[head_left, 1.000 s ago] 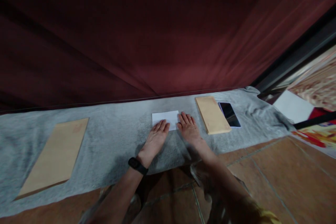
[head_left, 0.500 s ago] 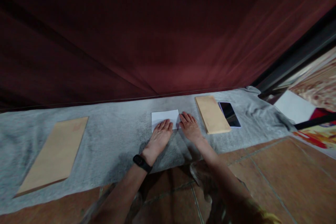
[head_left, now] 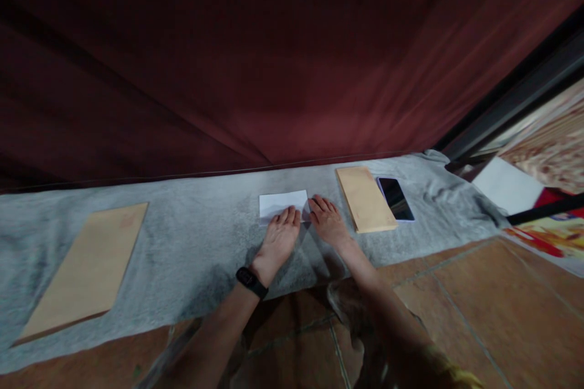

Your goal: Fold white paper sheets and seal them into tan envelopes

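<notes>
A small white sheet of paper (head_left: 278, 202), apparently folded, lies on the grey cloth in the middle of the view. Resting flat on its near part is my left hand (head_left: 280, 237), fingers stretched out and a black band on the wrist. My right hand (head_left: 327, 220) is spread at the paper's right edge, its fingertips touching or just beside it. Neither hand grasps anything. The near edge of the paper is partly covered by my left fingers.
To the right lie a stack of brown envelopes (head_left: 366, 199) and a phone (head_left: 396, 199) with a dark screen. Another brown envelope pile (head_left: 86, 270) sits at the left on the grey cloth (head_left: 196, 225). A dark red curtain (head_left: 274, 73) hangs behind; tiled floor (head_left: 497, 304) lies in front.
My left hand has shifted slightly to the right across the paper, closer to my right hand. The whole view has drifted a little, with the other things staying in place.
</notes>
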Tool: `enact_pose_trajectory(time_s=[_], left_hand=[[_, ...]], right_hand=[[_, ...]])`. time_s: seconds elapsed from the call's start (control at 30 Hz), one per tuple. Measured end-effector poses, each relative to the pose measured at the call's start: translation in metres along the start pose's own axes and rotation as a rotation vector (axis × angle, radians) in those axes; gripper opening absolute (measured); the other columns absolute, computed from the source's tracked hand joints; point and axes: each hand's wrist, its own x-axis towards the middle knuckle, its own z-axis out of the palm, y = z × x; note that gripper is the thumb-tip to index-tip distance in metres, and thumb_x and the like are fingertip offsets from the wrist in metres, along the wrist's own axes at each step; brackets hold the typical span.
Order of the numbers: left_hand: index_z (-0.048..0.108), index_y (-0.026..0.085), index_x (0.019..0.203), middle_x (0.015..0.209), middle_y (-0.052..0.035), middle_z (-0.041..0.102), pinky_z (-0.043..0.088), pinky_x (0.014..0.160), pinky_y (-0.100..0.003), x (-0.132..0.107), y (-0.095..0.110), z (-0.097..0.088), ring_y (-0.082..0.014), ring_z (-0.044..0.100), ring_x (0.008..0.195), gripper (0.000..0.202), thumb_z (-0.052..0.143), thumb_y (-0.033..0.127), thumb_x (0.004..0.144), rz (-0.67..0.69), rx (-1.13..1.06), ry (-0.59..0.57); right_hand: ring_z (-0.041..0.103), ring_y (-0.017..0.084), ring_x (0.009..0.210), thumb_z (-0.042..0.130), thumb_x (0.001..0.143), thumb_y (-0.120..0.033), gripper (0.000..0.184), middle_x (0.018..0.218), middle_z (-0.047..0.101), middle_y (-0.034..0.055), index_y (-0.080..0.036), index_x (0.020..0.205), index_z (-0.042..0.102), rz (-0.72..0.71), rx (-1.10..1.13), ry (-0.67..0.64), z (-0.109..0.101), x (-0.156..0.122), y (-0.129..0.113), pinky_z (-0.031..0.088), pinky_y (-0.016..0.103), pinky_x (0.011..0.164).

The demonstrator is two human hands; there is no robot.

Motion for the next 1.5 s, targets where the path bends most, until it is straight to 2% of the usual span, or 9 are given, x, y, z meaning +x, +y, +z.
enact_pose_trajectory(time_s=[0.17, 0.33, 0.57, 0.67, 0.87, 1.07, 1.13, 1.27, 1.5], left_hand=[[0.055, 0.015, 0.143, 0.152, -0.0160, 0.053, 0.042, 0.115, -0.047, 0.002, -0.002, 0.003, -0.0276, 0.050, 0.141, 0.056, 0.033, 0.002, 0.094, -0.055, -0.017, 0.060], [0.060, 0.014, 0.137, 0.142, -0.0172, 0.062, 0.044, 0.112, -0.047, 0.001, -0.007, -0.008, -0.0285, 0.058, 0.132, 0.050, 0.036, 0.005, 0.094, -0.110, -0.170, 0.214], [0.069, 0.019, 0.105, 0.095, -0.0057, 0.076, 0.056, 0.078, -0.031, 0.005, -0.022, -0.024, -0.0197, 0.071, 0.087, 0.030, 0.051, 0.042, 0.098, -0.343, -1.249, 0.645], [0.065, 0.019, 0.107, 0.103, -0.0069, 0.076, 0.058, 0.083, -0.035, 0.010, -0.021, -0.017, -0.0211, 0.072, 0.092, 0.033, 0.060, 0.047, 0.090, -0.507, -1.683, 0.694], [0.060, 0.020, 0.109, 0.119, -0.0104, 0.073, 0.056, 0.092, -0.038, 0.006, -0.020, -0.007, -0.0212, 0.070, 0.103, 0.029, 0.060, 0.035, 0.084, -0.621, -1.805, 0.633], [0.066, 0.018, 0.103, 0.084, -0.0011, 0.070, 0.050, 0.069, -0.026, -0.002, -0.049, -0.014, -0.0160, 0.066, 0.077, 0.038, 0.072, 0.040, 0.072, -0.666, -1.565, 0.551], [0.068, 0.017, 0.099, 0.077, -0.0003, 0.069, 0.047, 0.063, -0.025, -0.004, -0.059, -0.017, -0.0157, 0.064, 0.070, 0.039, 0.074, 0.041, 0.069, -0.629, -1.515, 0.441], [0.067, 0.016, 0.086, 0.069, 0.0000, 0.068, 0.044, 0.055, -0.024, -0.011, -0.068, -0.019, -0.0156, 0.062, 0.061, 0.030, 0.073, 0.040, 0.068, -0.547, -1.453, 0.150], [0.053, 0.021, 0.080, 0.060, 0.0045, 0.063, 0.034, 0.040, -0.020, -0.026, -0.057, -0.013, -0.0138, 0.061, 0.043, 0.008, 0.059, 0.025, 0.082, -0.683, -1.277, 0.011]], right_hand=[[0.043, 0.027, 0.145, 0.041, 0.103, -0.024, 0.045, 0.157, 0.048, 0.0113, -0.017, 0.146, 0.055, -0.005, 0.099, 0.025, 0.004, 0.003, 0.004, 0.035, 0.044, 0.119], [0.050, 0.024, 0.140, 0.043, 0.099, -0.020, 0.043, 0.147, 0.059, 0.0117, -0.018, 0.139, 0.062, 0.069, 0.441, 0.114, 0.009, 0.013, 0.011, 0.037, 0.044, 0.119], [0.064, 0.024, 0.121, 0.069, 0.086, -0.047, 0.052, 0.127, 0.072, 0.0074, -0.021, 0.131, 0.067, 0.344, 1.259, 0.035, -0.008, 0.019, -0.001, 0.047, 0.040, 0.109], [0.069, 0.023, 0.106, 0.073, 0.080, -0.054, 0.053, 0.117, 0.075, 0.0062, -0.020, 0.121, 0.070, 0.340, 1.525, -0.083, -0.012, 0.015, -0.015, 0.055, 0.036, 0.092], [0.070, 0.019, 0.078, 0.080, 0.068, -0.044, 0.039, 0.090, 0.074, 0.0036, -0.020, 0.096, 0.068, 0.412, 1.553, -0.138, -0.007, 0.011, -0.021, 0.057, 0.031, 0.067], [0.061, 0.015, 0.062, 0.075, 0.066, -0.041, 0.028, 0.067, 0.066, -0.0029, -0.021, 0.084, 0.067, 0.331, 1.368, -0.162, -0.015, 0.017, 0.000, 0.047, 0.023, 0.053], [0.059, 0.014, 0.060, 0.072, 0.067, -0.038, 0.025, 0.065, 0.065, -0.0039, -0.020, 0.085, 0.068, 0.302, 1.322, -0.214, -0.015, 0.018, 0.004, 0.045, 0.022, 0.052], [0.059, 0.014, 0.060, 0.066, 0.071, -0.032, 0.022, 0.066, 0.066, -0.0037, -0.019, 0.089, 0.070, 0.253, 1.198, -0.177, -0.006, 0.021, 0.007, 0.046, 0.024, 0.056], [0.068, 0.021, 0.088, 0.052, 0.087, -0.023, 0.038, 0.099, 0.075, 0.0042, -0.021, 0.120, 0.069, 0.175, 0.701, 0.114, 0.004, 0.021, 0.004, 0.055, 0.034, 0.083]])
